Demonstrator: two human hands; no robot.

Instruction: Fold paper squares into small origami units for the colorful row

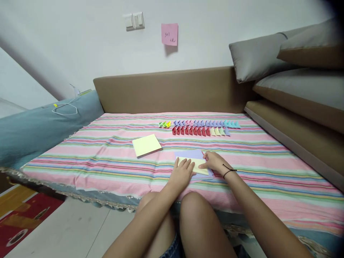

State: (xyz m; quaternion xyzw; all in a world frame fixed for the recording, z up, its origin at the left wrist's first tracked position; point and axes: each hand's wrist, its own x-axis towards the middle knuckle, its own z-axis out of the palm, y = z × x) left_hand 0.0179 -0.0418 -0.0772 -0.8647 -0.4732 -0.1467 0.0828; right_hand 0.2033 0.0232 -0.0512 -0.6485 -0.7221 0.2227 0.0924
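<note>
My left hand [182, 172] lies flat with fingers stretched out, pressing the left end of a folded pale yellow paper [198, 164]. My right hand [215, 162] rests on the paper's right end, fingers extended and pressing along its top edge. The yellow paper lies on a lilac sheet [189, 154] on the striped bedspread [107, 161]. A black band circles my right wrist.
A stack of yellow paper squares [146, 145] sits to the left. Two rows of small folded paper shapes [200, 127] in green, purple, red, yellow and teal line the back. Cushions [268, 53] are piled at right; a blue bolster [40, 125] lies at left.
</note>
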